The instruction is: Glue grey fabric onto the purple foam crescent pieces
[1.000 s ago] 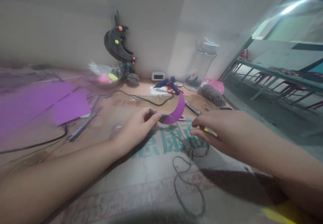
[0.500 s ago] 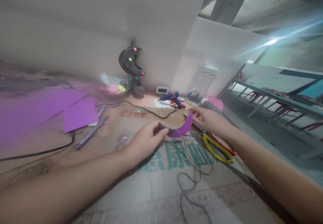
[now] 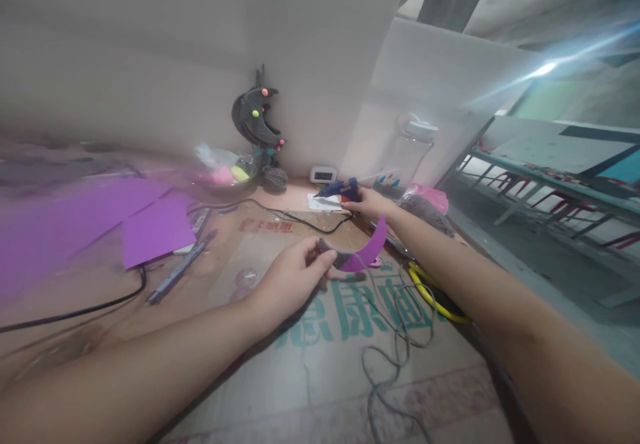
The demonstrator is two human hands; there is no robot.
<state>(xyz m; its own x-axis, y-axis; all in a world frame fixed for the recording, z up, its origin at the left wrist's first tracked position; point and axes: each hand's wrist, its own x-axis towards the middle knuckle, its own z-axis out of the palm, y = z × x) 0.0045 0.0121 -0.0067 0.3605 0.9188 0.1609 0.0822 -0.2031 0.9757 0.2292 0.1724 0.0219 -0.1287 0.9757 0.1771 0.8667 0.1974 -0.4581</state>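
**Left hand on a purple crescent, right hand over at the glue gun**

So the left hand is pinching one end of a purple paper crescent between thumb and fingers. That end is covered in gray yarn, and the far tip is bare purple, curving up to the right. The crescent is held up roughly mid-desk, over a cardboard sheet with big green characters. Loose yarn trails off it and loops across the cardboard toward the bottom edge.

The right hand is stretched out to the back of the desk, fingers at the handle end of a blue glue gun. The hand covers the handle, so I can't tell if it's a proper closed grip. The nozzle points left, over a small white paper. There's a yellow handle partly tucked behind the right forearm.

Along the back: a bowl of colorful bits, a dark moon ornament with bright little balls, a small white clock, a clear bottle and a pink bag just beside it.

Over on the left, purple sheets are spread out, pretty blurry toward the edge, with a pen lying next to them.
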